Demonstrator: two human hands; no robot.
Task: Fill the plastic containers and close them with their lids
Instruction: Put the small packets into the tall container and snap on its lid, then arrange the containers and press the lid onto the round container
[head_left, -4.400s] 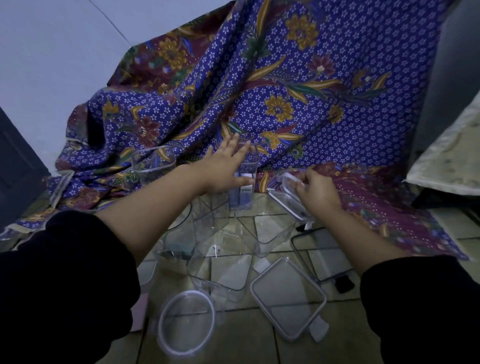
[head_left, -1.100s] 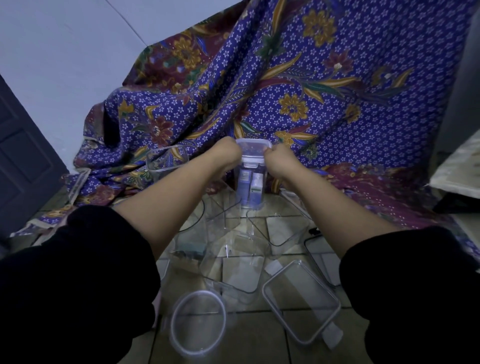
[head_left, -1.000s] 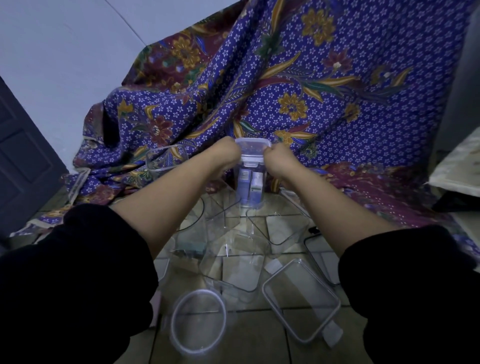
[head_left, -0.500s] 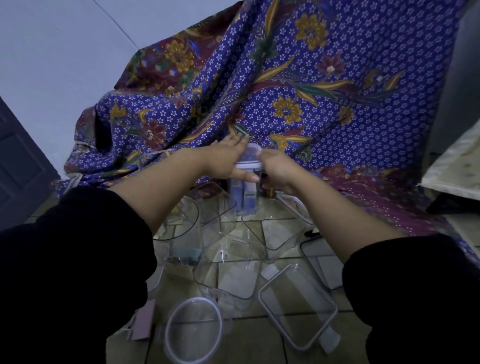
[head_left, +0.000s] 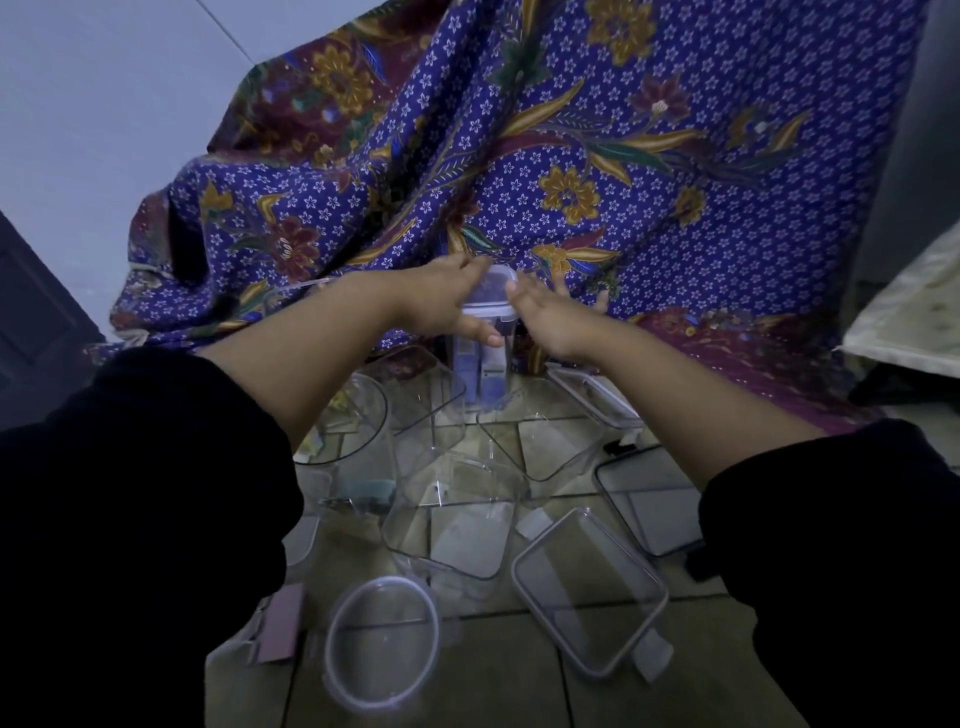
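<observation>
We see a large purple cloth (head_left: 649, 171) with gold and dark red flowers draped across the far side of the scene, its lower edge spilling onto a tiled floor (head_left: 493, 691). Two bare forearms in black sleeves (head_left: 130, 493) reach away from us toward it.

On the floor between the arms lies a cluster of clear, empty plastic tubs (head_left: 457, 525) (some tipped on their sides, so it is hard to count them). Near us, a rectangular lid (head_left: 589, 592) lies flat on the right and a round lid (head_left: 382, 642) lies flat on the left, well apart from each other.

At the far end, just in front of the cloth, stands a tall narrow container (head_left: 483, 358), upright, with small blue and white packets inside. A lid (head_left: 491, 296) sits on its top.

The left hand (head_left: 441, 299) rests against the left side of that lid, fingers spread flat and thumb lying across the container's front. The right hand (head_left: 553, 317) is at the right side of the lid, fingers spread wide and loose, gripping nothing that we can see.
</observation>
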